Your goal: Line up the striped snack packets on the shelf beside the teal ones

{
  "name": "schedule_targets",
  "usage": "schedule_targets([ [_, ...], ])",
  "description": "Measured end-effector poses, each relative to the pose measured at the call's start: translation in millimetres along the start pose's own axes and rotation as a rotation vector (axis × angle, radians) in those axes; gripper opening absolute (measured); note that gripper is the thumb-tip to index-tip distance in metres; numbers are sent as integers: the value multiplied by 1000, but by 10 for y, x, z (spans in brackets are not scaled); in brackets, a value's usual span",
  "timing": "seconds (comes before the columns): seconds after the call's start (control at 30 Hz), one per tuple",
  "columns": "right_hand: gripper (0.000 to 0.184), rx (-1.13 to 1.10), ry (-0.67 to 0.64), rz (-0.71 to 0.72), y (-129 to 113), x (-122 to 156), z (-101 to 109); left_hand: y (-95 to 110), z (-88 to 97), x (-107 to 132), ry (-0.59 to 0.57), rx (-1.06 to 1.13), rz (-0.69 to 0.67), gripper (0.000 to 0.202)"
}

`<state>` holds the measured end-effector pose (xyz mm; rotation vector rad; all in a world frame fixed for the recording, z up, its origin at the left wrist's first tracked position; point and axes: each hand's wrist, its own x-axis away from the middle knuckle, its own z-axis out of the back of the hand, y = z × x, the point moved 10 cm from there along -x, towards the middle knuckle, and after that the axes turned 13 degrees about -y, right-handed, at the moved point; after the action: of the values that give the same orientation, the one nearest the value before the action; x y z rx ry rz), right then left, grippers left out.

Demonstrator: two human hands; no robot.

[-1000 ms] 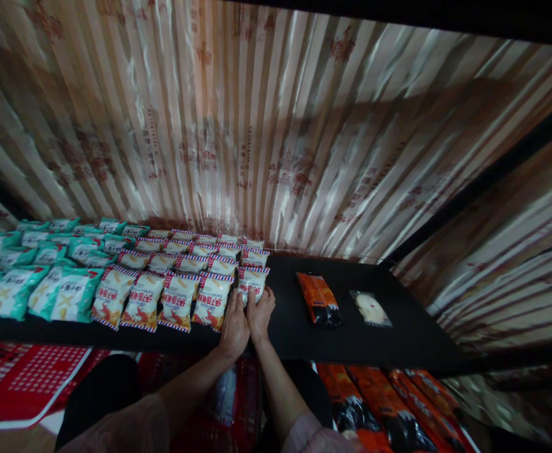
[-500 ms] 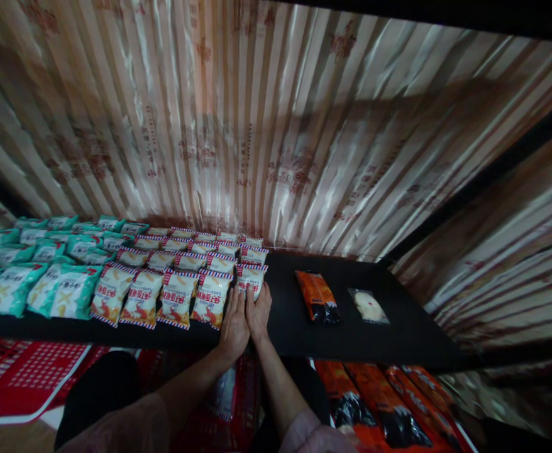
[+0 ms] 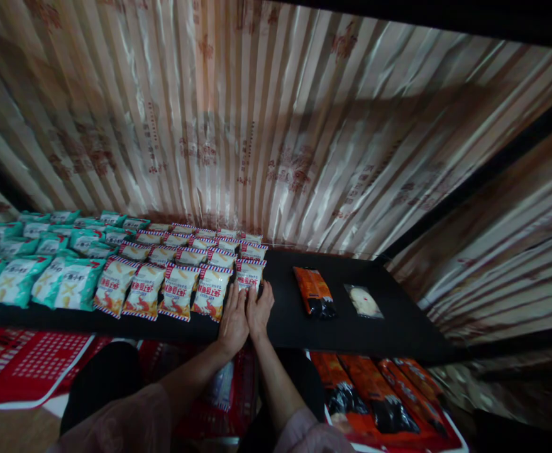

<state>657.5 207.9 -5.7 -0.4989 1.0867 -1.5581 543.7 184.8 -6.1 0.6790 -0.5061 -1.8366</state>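
Rows of red-and-white snack packets (image 3: 178, 286) lie on a black shelf (image 3: 398, 330). Both my hands rest side by side at the front right packet (image 3: 249, 274) of these rows. My left hand (image 3: 234, 321) lies flat with fingers stretched beside the packet's left edge. My right hand (image 3: 259, 310) lies flat with its fingertips on the packet's lower edge. Neither hand grips anything.
Teal snack packets (image 3: 35, 264) fill the shelf's left part. An orange-and-black packet (image 3: 314, 290) and a clear packet with a pale bun (image 3: 363, 301) lie to the right. Several orange-and-black packets (image 3: 375, 396) sit in a tray below right. A striped satin curtain (image 3: 276, 126) hangs behind.
Both hands have slid slightly forward, pushing the front right packet closer against the row behind it. The view has shifted a little upward.
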Motion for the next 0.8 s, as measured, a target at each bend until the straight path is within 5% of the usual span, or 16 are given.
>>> schedule_targets([
  [0.47, 41, -32, 69, 19, -141, 566, 232, 222, 52, 508, -84, -17, -92, 40],
  [0.8, 32, -152, -124, 66, -171, 990, 63, 287, 140, 932, -59, -13, -169, 34],
])
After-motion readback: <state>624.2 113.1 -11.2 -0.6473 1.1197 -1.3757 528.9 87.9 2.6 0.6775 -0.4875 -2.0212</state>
